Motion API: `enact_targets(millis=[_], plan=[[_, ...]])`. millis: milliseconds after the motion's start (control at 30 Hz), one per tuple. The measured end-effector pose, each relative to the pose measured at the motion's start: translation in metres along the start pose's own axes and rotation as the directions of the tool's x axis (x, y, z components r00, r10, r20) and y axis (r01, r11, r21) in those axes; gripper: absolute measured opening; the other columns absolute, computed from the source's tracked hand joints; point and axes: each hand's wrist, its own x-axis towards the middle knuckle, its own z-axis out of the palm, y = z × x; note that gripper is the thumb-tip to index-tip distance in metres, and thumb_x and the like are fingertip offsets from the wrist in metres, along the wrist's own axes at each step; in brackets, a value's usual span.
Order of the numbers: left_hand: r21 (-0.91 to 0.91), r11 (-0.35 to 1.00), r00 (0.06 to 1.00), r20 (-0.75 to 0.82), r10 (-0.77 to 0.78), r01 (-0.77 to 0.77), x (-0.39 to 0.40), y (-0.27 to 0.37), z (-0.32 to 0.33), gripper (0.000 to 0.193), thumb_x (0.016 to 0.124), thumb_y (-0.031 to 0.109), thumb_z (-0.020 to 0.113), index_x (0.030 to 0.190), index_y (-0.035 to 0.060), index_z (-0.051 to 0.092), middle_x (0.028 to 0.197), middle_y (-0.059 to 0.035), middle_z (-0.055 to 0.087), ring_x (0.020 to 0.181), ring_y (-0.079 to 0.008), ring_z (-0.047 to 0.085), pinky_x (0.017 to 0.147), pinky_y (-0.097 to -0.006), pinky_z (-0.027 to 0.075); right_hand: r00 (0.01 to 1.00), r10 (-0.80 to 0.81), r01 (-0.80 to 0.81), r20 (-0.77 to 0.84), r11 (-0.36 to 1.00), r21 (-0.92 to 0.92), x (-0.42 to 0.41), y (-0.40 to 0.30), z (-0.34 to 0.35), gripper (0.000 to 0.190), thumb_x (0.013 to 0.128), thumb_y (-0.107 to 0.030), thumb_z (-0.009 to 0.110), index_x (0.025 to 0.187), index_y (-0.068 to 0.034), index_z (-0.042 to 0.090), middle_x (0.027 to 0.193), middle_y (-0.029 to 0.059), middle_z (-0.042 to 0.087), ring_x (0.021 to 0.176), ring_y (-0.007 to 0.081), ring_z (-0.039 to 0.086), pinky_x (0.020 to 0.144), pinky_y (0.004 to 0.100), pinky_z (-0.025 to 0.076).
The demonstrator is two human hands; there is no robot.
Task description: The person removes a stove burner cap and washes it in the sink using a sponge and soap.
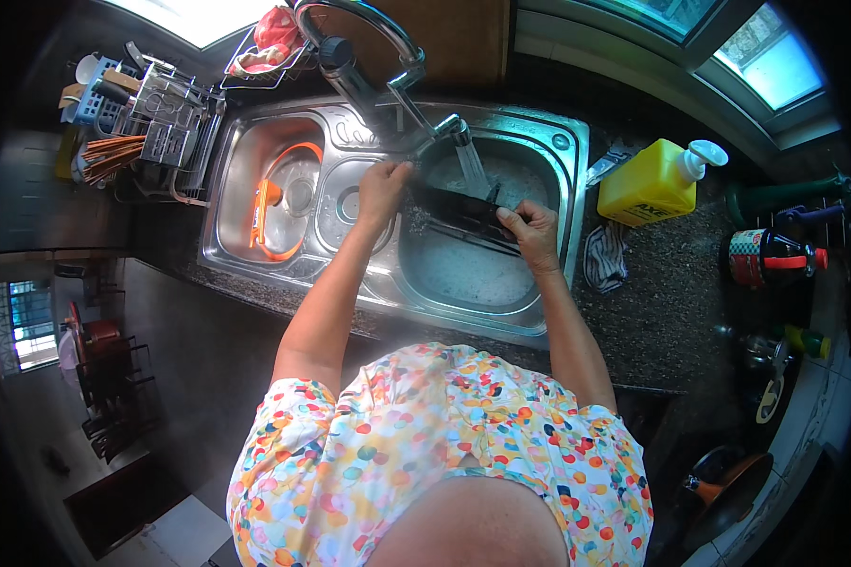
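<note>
A dark, wet piece of kitchenware (461, 210), seen nearly edge-on, is held over the right sink basin (413, 273). Its exact kind is unclear. My right hand (537, 230) grips its right end, thumb on top. At the opposite end my left hand (383, 195) has its fingers curled around the edge, partly blurred. Water runs from the chrome faucet (452, 129) just behind the dark piece, and a small dark upright part (494, 193) shows beside the stream. Sudsy water lies in the basin below.
The left basin (237, 212) contains an orange-rimmed strainer-like item (266, 205). A dish rack (177, 120) with chopsticks (113, 157) stands left. Right of the sink are a yellow pump bottle (645, 183), a striped cloth (605, 259) and a dark red-capped bottle (773, 259).
</note>
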Motion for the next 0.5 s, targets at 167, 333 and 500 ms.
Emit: enact_targets(millis=[167, 333, 500], plan=[[0.005, 0.992, 0.988, 0.084, -0.13, 0.13, 0.005, -0.014, 0.0, 0.03, 0.073, 0.025, 0.056, 0.069, -0.0042, 0.059, 0.058, -0.0108, 0.056, 0.052, -0.0171, 0.052, 0.052, -0.0309, 0.041, 0.994, 0.109, -0.111, 0.026, 0.93, 0.351, -0.008, 0.032, -0.006, 0.027, 0.07, -0.017, 0.067, 0.052, -0.006, 0.05, 0.048, -0.0028, 0.047, 0.045, 0.0042, 0.039, 0.041, 0.023, 0.03], [-0.127, 0.959, 0.947, 0.234, -0.219, 0.253, 0.006, -0.001, 0.003, 0.023, 0.067, 0.019, 0.061, 0.067, -0.0044, 0.059, 0.055, -0.008, 0.054, 0.052, -0.0153, 0.053, 0.047, -0.0261, 0.039, 0.973, 0.216, -0.227, 0.082, 0.821, 0.523, -0.016, 0.018, -0.011, 0.027, 0.071, -0.017, 0.066, 0.053, -0.008, 0.048, 0.049, -0.0044, 0.044, 0.046, 0.004, 0.036, 0.043, 0.0215, 0.027], [0.009, 0.975, 0.894, 0.397, -0.207, 0.222, 0.017, -0.001, 0.007, 0.017, 0.062, 0.01, 0.062, 0.068, -0.0055, 0.058, 0.057, -0.0093, 0.055, 0.05, -0.0139, 0.052, 0.043, -0.0244, 0.038, 0.975, 0.198, -0.219, 0.096, 0.838, 0.5, -0.02, 0.043, -0.019, 0.026, 0.073, -0.016, 0.065, 0.055, -0.008, 0.048, 0.052, -0.0065, 0.04, 0.049, 0.0036, 0.033, 0.046, 0.0205, 0.025]])
